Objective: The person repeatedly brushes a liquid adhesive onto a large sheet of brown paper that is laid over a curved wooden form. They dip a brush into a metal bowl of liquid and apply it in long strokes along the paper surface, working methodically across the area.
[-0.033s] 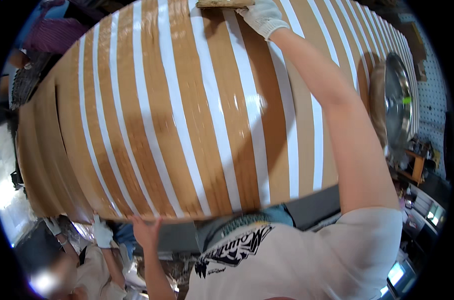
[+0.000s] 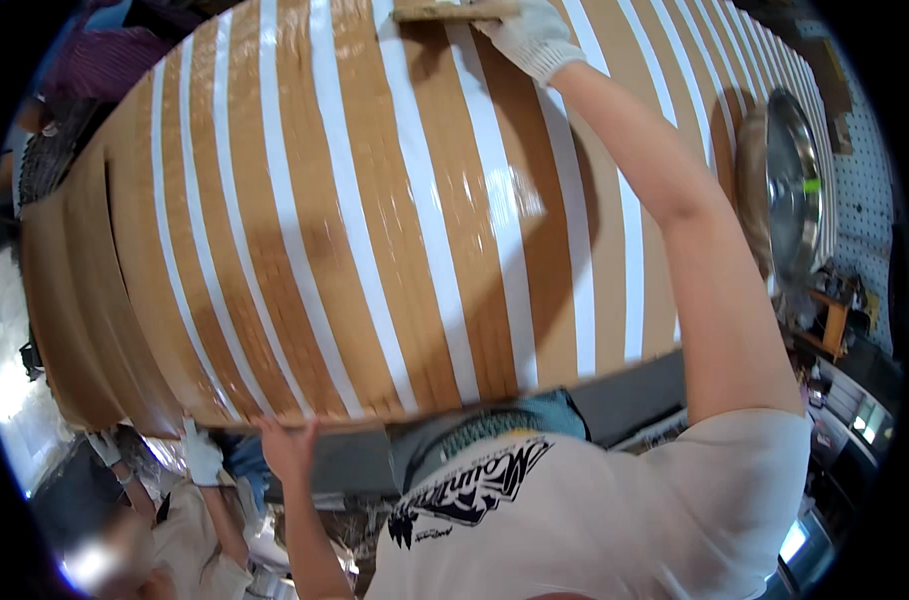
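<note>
A broad brown sheet (image 2: 365, 210), crossed by many parallel white stripes with glossy clear film or tape over parts, fills most of the view. At its far edge my right hand (image 2: 530, 38), in a white knit glove, is closed on a flat wooden piece (image 2: 445, 13); its exact kind is unclear. This piece lies on or just above the stripes. My bare left hand (image 2: 290, 448) grips the near edge of the sheet, left of my body, its fingertips at the rim and part of its fingers hidden.
At the right stands a round shiny metal dish (image 2: 795, 190) with a green mark. Left of me a co-worker's gloved hands (image 2: 203, 455) are at the sheet's near edge. A plain brown flap (image 2: 75, 290) covers the left end. Shelves with clutter (image 2: 830, 325) stand far right.
The view has shifted a little, so the sheet and metal dish sit slightly higher and further left. My hands keep their places on the wooden piece and the sheet's edge.
</note>
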Action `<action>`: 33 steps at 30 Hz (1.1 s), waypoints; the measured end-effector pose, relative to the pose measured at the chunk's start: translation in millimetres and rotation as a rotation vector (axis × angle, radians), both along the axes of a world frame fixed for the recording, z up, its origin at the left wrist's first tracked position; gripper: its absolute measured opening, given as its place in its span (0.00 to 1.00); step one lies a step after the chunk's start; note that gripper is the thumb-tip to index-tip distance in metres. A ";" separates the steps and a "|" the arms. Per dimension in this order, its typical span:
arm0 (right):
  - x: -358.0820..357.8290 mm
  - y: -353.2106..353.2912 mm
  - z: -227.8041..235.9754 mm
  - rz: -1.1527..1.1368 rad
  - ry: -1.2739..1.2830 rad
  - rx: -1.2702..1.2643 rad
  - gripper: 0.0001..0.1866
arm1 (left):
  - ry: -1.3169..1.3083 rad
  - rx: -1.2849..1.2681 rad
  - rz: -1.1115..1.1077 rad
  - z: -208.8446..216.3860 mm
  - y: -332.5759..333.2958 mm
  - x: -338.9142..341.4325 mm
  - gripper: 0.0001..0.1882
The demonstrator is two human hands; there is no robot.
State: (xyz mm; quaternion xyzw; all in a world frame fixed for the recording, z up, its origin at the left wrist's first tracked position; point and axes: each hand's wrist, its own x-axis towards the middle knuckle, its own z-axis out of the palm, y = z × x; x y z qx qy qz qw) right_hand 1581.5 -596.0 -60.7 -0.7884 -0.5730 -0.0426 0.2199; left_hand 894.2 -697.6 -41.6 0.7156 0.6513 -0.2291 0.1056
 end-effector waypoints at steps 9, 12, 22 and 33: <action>-186.7 -320.7 40.4 0.281 -0.044 -0.184 0.16 | 0.070 0.009 -0.051 6.4 8.2 12.2 0.59; -216.0 -375.6 44.5 0.332 0.009 -0.179 0.14 | 0.061 -0.001 -0.046 6.8 11.4 14.6 0.57; -219.0 -321.5 45.0 0.089 0.028 -0.040 0.13 | 0.021 -0.068 0.004 12.4 13.6 16.5 0.56; -221.0 -356.3 48.8 -0.101 0.101 -0.780 0.14 | -0.043 -0.063 -0.023 27.7 4.4 21.0 0.58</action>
